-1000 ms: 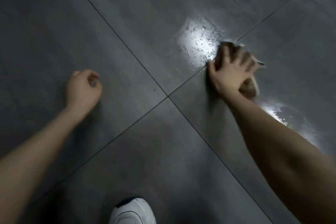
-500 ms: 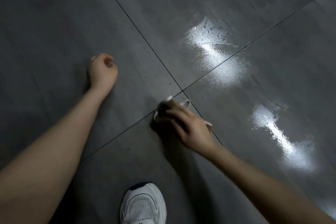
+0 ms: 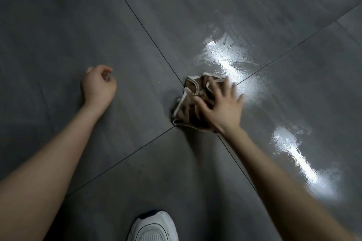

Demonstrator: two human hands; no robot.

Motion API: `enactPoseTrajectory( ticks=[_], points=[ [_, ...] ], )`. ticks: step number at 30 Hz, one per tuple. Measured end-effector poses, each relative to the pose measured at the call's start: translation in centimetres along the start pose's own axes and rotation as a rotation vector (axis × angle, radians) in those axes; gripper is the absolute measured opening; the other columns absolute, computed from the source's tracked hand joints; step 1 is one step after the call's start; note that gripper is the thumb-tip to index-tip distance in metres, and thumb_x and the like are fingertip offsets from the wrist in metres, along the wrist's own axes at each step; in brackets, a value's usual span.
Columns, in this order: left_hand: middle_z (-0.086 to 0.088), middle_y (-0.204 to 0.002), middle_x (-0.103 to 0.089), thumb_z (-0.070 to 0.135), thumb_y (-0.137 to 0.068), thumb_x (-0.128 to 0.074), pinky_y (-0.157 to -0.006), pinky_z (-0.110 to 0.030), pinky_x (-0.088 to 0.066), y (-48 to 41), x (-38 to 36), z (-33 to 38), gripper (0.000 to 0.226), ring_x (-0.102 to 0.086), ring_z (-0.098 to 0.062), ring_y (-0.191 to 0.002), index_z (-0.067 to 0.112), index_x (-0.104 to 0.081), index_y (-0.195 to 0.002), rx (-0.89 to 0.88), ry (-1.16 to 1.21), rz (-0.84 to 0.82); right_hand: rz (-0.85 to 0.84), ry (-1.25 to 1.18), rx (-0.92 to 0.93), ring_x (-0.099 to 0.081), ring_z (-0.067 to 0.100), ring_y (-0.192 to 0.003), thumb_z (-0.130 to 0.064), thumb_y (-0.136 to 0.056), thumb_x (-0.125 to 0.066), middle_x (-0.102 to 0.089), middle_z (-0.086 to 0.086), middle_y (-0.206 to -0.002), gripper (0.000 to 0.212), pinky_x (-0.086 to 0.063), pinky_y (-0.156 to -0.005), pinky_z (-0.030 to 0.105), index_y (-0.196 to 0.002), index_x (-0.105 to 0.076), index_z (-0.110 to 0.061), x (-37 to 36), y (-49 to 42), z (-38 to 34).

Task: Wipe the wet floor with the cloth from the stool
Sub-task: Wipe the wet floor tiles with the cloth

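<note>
Mid-wipe on a grey tiled floor [image 3: 58, 25]: a person crouches over the spot where the grout lines [image 3: 137, 19] cross, one white shoe [image 3: 154, 227] planted below.

The right hand [image 3: 219, 107] bears down on a crumpled brown cloth [image 3: 193, 88] with pale edging. The cloth lies on the floor at the crossing of the lines, touching the near edge of a bright wet patch [image 3: 235, 68]. The grip here is hardly a grip at all. The fingers are splayed wide over the cloth and blurred, pressing it flat rather than clutching it, and the cloth bunches out to the left from under the palm.

The left hand [image 3: 98, 86] is well apart to the left, low over dry tile, its fingers loosely curled around nothing. Whether its knuckles touch the floor cannot be told.

The step in hand looks like the wiping itself, with the cloth at the rim of the water and most of the sheen unwiped beyond the fingertips. A second patch [image 3: 299, 158] glints beside the right forearm, untouched.

The next move seems to call for a firm push up and to the right through the nearer patch, palm weight kept on the cloth so it drags water instead of skating over it. A sweep toward the second patch would follow. The bunched cloth may want spreading first to cover more floor.
</note>
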State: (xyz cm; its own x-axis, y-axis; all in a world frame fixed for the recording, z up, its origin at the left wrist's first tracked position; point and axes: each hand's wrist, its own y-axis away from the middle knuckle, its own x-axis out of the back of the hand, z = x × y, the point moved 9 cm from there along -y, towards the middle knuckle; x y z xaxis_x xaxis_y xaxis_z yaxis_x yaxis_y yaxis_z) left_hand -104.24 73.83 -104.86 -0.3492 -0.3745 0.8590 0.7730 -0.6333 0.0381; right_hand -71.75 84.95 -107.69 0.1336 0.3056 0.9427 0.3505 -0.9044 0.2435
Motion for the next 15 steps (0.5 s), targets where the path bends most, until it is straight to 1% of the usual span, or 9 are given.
enactPoseTrajectory(
  ticks=[1, 3, 5, 7, 10, 11, 12, 13, 15],
  points=[
    [-0.026, -0.105, -0.063, 0.004, -0.078, -0.051, -0.087, -0.033, -0.044, -0.2, -0.1, -0.3, 0.029, -0.059, -0.038, -0.096, 0.004, -0.065, -0.103, 0.006, 0.002, 0.006, -0.056, 0.026, 0.016, -0.001, 0.04, -0.146, -0.081, -0.073, -0.024, -0.008, 0.016, -0.16, 0.086, 0.001, -0.112, 0.063, -0.148, -0.024, -0.039, -2.1, -0.6, -1.6],
    [-0.025, -0.104, -0.064, 0.004, -0.077, -0.051, -0.086, -0.033, -0.043, -0.5, -0.1, -0.5, 0.029, -0.06, -0.037, -0.097, 0.003, -0.065, -0.103, 0.001, 0.011, 0.014, -0.091, 0.087, 0.11, 0.003, 0.047, -0.144, -0.081, -0.072, -0.022, -0.011, 0.021, -0.158, 0.088, 0.006, -0.108, 0.068, -0.148, -0.027, -0.036, -5.3, -0.9, -5.8],
    [-0.025, -0.104, -0.064, 0.004, -0.077, -0.051, -0.087, -0.033, -0.043, -0.9, 0.2, -1.0, 0.03, -0.06, -0.037, -0.097, 0.003, -0.065, -0.103, 0.009, 0.007, 0.026, -0.092, 0.115, 0.377, -0.005, 0.048, -0.143, -0.072, -0.078, -0.034, -0.021, 0.021, -0.155, 0.077, -0.003, -0.108, 0.072, -0.144, -0.037, -0.032, -7.8, 1.8, -11.7],
    [-0.024, -0.105, -0.064, 0.004, -0.076, -0.05, -0.086, -0.032, -0.043, -1.2, 0.5, -1.7, 0.03, -0.06, -0.036, -0.097, 0.004, -0.065, -0.103, 0.035, 0.004, 0.026, -0.115, 0.119, 0.644, -0.009, 0.045, -0.144, -0.062, -0.08, -0.042, -0.024, 0.018, -0.156, 0.07, -0.01, -0.109, 0.07, -0.142, -0.042, -0.03, -9.7, 7.3, -15.7],
    [-0.023, -0.104, -0.065, 0.004, -0.076, -0.05, -0.086, -0.033, -0.043, -1.5, 1.0, -2.7, 0.031, -0.059, -0.036, -0.098, 0.004, -0.065, -0.103, 0.055, -0.005, 0.028, -0.153, 0.1, 0.85, -0.018, 0.037, -0.144, -0.055, -0.081, -0.047, -0.029, 0.011, -0.155, 0.064, -0.01, -0.112, 0.064, -0.139, -0.046, -0.03, -9.8, 11.2, -13.9],
    [-0.024, -0.103, -0.064, 0.003, -0.076, -0.05, -0.086, -0.034, -0.043, -1.4, 1.0, -3.0, 0.031, -0.059, -0.036, -0.098, 0.004, -0.065, -0.103, 0.049, -0.011, 0.025, -0.111, 0.113, 0.865, -0.021, 0.035, -0.144, -0.054, -0.082, -0.046, -0.031, 0.009, -0.154, 0.063, -0.013, -0.112, 0.065, -0.139, -0.046, -0.028, -8.9, 9.9, -12.0],
    [-0.024, -0.103, -0.064, 0.003, -0.076, -0.051, -0.086, -0.034, -0.043, -1.4, 1.1, -3.3, 0.031, -0.059, -0.036, -0.098, 0.004, -0.065, -0.103, 0.04, -0.019, 0.019, -0.076, 0.136, 0.814, -0.023, 0.034, -0.144, -0.054, -0.083, -0.043, -0.033, 0.009, -0.153, 0.064, -0.016, -0.11, 0.067, -0.139, -0.046, -0.025, -8.1, 7.3, -9.7],
    [-0.024, -0.104, -0.064, 0.003, -0.076, -0.051, -0.087, -0.034, -0.043, -1.5, 1.2, -3.7, 0.031, -0.059, -0.037, -0.098, 0.004, -0.065, -0.103, 0.033, -0.026, 0.014, -0.025, 0.158, 0.687, -0.023, 0.034, -0.144, -0.055, -0.083, -0.038, -0.034, 0.011, -0.153, 0.066, -0.019, -0.108, 0.068, -0.14, -0.046, -0.023, -6.8, 3.8, -7.0],
    [-0.024, -0.106, -0.063, 0.004, -0.077, -0.051, -0.088, -0.033, -0.042, -1.6, 1.3, -4.6, 0.031, -0.059, -0.037, -0.099, 0.006, -0.065, -0.104, 0.037, -0.04, 0.004, 0.04, 0.169, 0.3, -0.017, 0.035, -0.145, -0.06, -0.083, -0.027, -0.028, 0.012, -0.155, 0.073, -0.014, -0.111, 0.066, -0.146, -0.037, -0.023, -3.8, -4.0, -1.3]
  ],
)
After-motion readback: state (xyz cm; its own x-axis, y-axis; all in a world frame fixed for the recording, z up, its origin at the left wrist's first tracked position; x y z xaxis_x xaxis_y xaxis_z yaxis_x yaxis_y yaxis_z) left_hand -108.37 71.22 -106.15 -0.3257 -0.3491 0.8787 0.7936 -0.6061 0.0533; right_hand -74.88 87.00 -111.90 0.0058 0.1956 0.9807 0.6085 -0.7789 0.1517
